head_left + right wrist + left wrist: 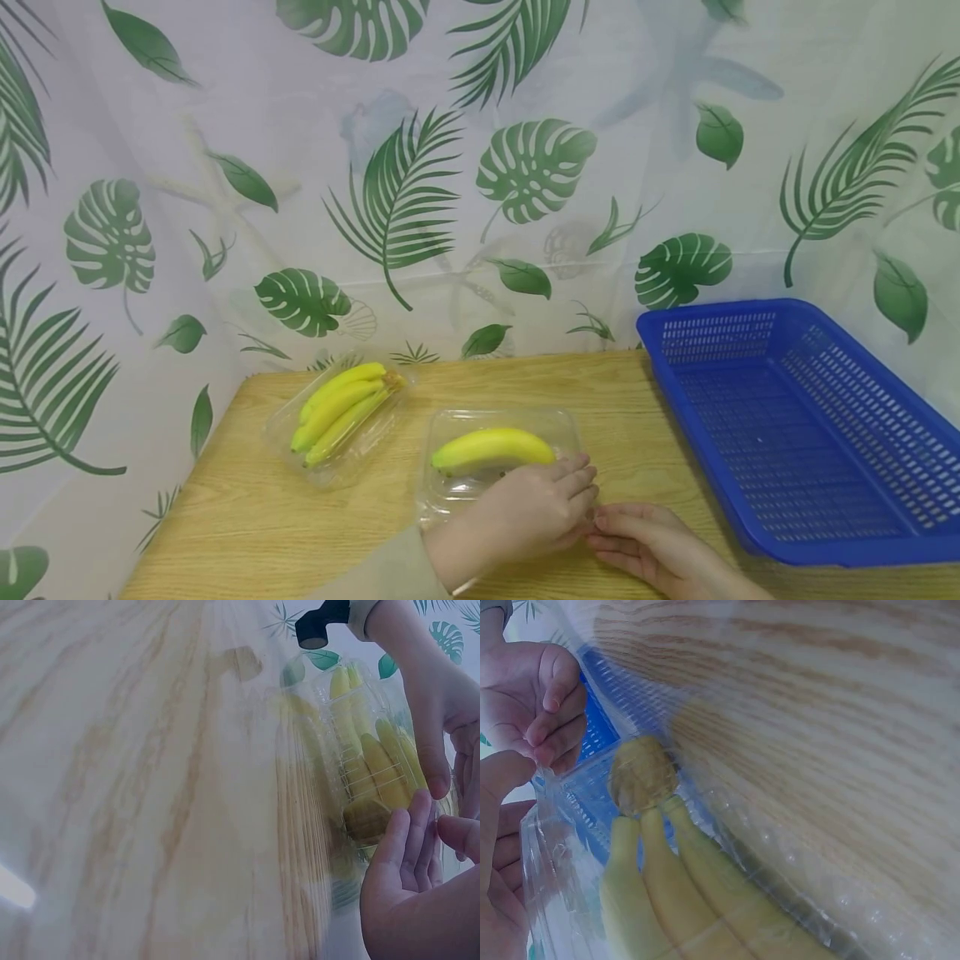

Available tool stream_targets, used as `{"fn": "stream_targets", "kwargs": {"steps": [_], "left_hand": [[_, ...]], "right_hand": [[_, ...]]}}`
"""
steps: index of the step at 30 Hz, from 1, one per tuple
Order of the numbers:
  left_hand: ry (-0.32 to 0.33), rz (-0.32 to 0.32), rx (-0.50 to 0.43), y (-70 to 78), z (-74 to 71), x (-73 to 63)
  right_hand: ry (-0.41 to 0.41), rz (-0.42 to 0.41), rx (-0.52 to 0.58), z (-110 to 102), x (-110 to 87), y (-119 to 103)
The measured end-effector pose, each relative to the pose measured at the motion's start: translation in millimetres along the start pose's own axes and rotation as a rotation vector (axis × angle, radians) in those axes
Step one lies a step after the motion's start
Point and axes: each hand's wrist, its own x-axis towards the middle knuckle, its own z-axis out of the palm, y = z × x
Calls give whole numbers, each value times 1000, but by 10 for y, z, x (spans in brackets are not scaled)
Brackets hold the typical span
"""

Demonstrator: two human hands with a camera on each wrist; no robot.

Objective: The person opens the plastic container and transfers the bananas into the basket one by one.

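Observation:
A clear plastic clamshell container (442, 508) with bananas inside lies on the table in front of me. One yellow banana (491, 448) shows in the head view; the left wrist view shows several bananas (697, 892) joined at a brown stem (643, 776). Reaching across the container, my left hand (517, 504) covers part of it and grips its right edge. At the near right corner, my right hand (663, 546) pinches the plastic edge between thumb and fingers. The two hands' fingertips meet close together there, also in the right wrist view.
A second clear container (330, 475) with a bunch of bananas (341, 412) sits at the back left of the wooden table (255, 517). To the right stands a blue plastic basket (697, 442). A leaf-patterned cloth (420, 333) hangs behind the table.

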Motion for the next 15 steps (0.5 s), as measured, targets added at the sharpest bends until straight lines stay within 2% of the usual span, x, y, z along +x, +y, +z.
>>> {"fn": "stream_targets", "kwargs": {"steps": [6,11,15], "left_hand": [[2,0,28,12,24,-3],[61,-7,16,11,67,-29],[108,2,22,13,89,-29]], "right_hand": [[-48,-17,32,9,4,3],[-107,-35,74,-1,23,20],[-118,-44,75,-7,28,32]]}}
